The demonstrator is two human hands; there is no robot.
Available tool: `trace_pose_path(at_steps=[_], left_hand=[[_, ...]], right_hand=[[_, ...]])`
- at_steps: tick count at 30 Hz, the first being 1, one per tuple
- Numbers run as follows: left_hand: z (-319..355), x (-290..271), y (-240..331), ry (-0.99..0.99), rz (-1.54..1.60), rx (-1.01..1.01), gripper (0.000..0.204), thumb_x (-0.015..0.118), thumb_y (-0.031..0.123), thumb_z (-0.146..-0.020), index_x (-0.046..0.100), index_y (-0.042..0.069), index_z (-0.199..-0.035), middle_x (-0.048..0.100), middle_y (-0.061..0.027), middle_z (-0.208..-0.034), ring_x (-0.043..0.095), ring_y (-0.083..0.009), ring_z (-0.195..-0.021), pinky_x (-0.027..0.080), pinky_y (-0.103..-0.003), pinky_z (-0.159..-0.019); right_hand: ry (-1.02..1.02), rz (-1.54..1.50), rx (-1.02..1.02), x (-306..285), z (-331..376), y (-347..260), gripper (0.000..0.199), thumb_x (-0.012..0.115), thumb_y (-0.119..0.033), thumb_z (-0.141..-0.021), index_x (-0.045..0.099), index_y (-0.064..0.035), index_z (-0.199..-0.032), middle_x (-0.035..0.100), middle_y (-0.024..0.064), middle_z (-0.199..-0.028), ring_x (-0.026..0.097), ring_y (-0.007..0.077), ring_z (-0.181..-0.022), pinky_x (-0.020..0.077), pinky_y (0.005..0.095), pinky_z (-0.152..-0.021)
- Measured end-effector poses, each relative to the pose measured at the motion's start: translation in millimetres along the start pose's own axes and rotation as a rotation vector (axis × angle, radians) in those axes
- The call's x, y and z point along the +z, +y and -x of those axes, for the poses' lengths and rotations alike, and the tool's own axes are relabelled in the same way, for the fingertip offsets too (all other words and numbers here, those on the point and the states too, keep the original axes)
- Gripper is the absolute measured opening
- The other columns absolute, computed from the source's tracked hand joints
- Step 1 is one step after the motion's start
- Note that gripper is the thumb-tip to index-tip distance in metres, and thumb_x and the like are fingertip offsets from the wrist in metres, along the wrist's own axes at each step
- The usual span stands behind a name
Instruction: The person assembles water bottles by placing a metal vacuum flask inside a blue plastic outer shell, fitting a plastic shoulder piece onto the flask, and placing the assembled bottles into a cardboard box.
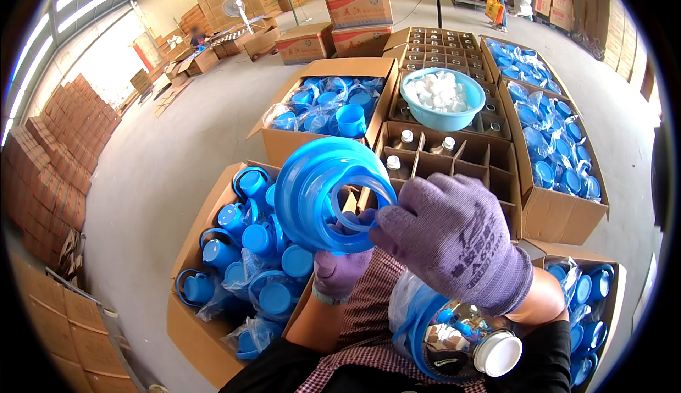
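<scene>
At the centre of the frame, the blue plastic piece [301, 169] is between both gloved hands: the right hand [457, 244] pinches its right rim, and the left hand [344, 269] grips the lower edge, fingers partly hidden. Work on this piece seems midway, as it is in hand and not set down. At lower right, the shiny bottle [454, 336] already wears its white lid; whether the blue plastic around it is fixed, I cannot tell. Plenty seems left: blue cups [259, 239] fill the lower-left carton [186, 279].
</scene>
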State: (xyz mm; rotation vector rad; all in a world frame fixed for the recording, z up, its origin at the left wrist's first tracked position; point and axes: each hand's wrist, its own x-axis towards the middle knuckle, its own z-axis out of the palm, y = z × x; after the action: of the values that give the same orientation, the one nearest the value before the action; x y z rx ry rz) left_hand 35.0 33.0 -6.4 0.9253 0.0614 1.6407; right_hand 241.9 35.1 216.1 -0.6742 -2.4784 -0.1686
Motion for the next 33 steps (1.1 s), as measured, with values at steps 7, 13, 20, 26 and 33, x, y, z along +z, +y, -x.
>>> trace_pose_path(at_steps=[7, 13, 20, 26, 33], left_hand=[[-4, 4, 7, -0.205, 0.156, -0.09, 0.089, 0.059, 0.068, -0.096, 0.037, 0.012, -0.162, 0.038, -0.0183, -0.165, 0.037, -0.0381, -0.153, 0.026, -0.058, -0.127], [1, 4, 4, -0.223, 0.142, -0.02, 0.106, 0.045, 0.085, -0.091, 0.033, 0.007, -0.162, 0.041, -0.0163, -0.162, 0.04, -0.0355, -0.15, 0.029, -0.058, -0.124], [-4, 4, 3, -0.235, 0.04, 0.025, 0.096, 0.055, 0.08, -0.091, 0.039, 0.015, -0.16, 0.046, -0.0131, -0.159, 0.042, -0.0342, -0.149, 0.031, -0.059, -0.123], [-3, 5, 6, -0.171, 0.001, 0.033, 0.096, 0.066, 0.075, -0.089, 0.038, 0.017, -0.16, 0.046, -0.0129, -0.159, 0.044, -0.0352, -0.147, 0.034, -0.058, -0.123], [-4, 9, 8, -0.191, 0.012, 0.026, 0.092, 0.064, 0.07, -0.093, 0.037, 0.015, -0.162, 0.041, -0.0138, -0.164, 0.04, -0.0361, -0.151, 0.03, -0.057, -0.126]], right_hand=[[0.104, -0.155, -0.052, 8, 2, -9, 0.015, 0.079, -0.026, -0.09, 0.07, -0.0138, -0.092, 0.063, 0.004, -0.074, 0.066, 0.0208, -0.061, 0.0506, 0.0353, -0.052], [0.166, -0.3, -0.056, 9, -3, -16, 0.016, 0.081, -0.022, -0.088, 0.07, -0.0134, -0.095, 0.065, 0.0055, -0.077, 0.068, 0.0234, -0.064, 0.0523, 0.0367, -0.055], [0.094, -0.39, -0.003, 10, -1, -13, 0.017, 0.081, -0.021, -0.087, 0.07, -0.0125, -0.096, 0.065, 0.0069, -0.081, 0.068, 0.024, -0.069, 0.0529, 0.0371, -0.058], [0.137, -0.311, 0.004, 8, -1, -16, 0.015, 0.082, -0.02, -0.086, 0.07, -0.012, -0.092, 0.064, 0.0064, -0.078, 0.067, 0.0236, -0.065, 0.0521, 0.0368, -0.056], [0.147, -0.266, 0.054, 10, 3, -11, 0.022, 0.078, -0.025, -0.086, 0.069, -0.01, -0.1, 0.058, 0.0073, -0.08, 0.065, 0.0268, -0.066, 0.0496, 0.0402, -0.055]])
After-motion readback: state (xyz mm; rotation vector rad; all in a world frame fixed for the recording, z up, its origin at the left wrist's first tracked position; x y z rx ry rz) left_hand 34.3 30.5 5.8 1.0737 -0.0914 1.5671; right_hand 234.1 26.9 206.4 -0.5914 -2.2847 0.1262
